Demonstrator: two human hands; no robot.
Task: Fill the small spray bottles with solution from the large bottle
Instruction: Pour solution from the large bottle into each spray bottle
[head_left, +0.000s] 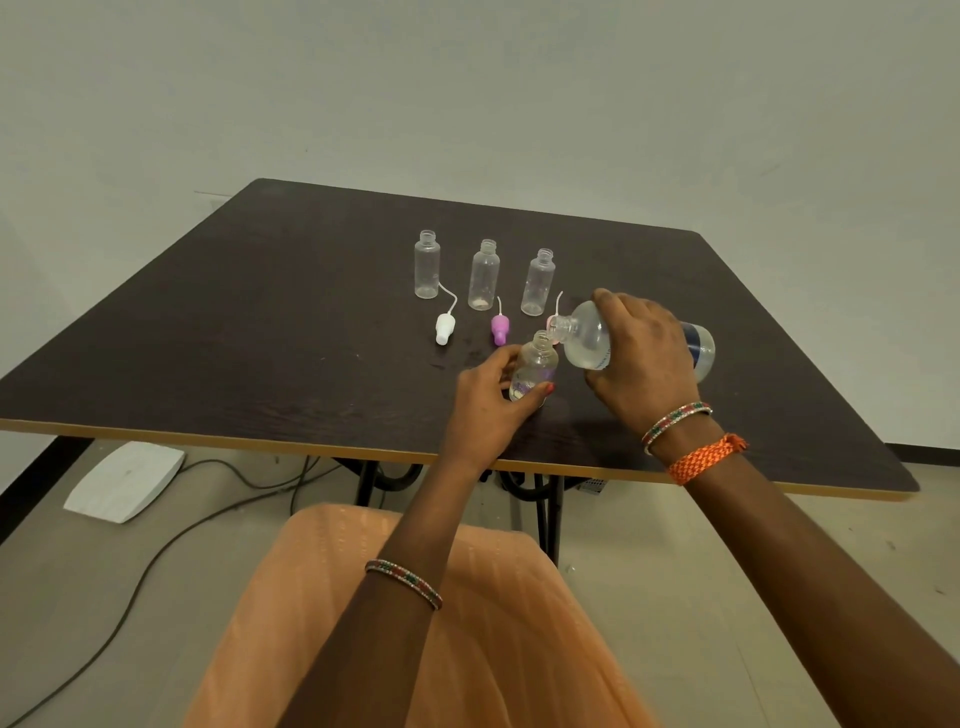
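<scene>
Both hands pour at the tabletop's (218, 332) near edge.
Left hand (485, 400) clamps a small spray bottle (535, 366) steady; right hand (641, 353) grips the tipped large bottle (589, 340), mouth over its neck. Beyond, three open bottles (484, 275) wait.

On the table (260, 322) we are finding three small bottles (484, 275) standing in a row, upright. Two spray caps (445, 328) are lying just in front of that row. Nearer to us than the caps, a fourth small bottle (535, 371) is standing, with the large bottle (592, 338) lying tilted just to its right, mouth above its neck.
</scene>
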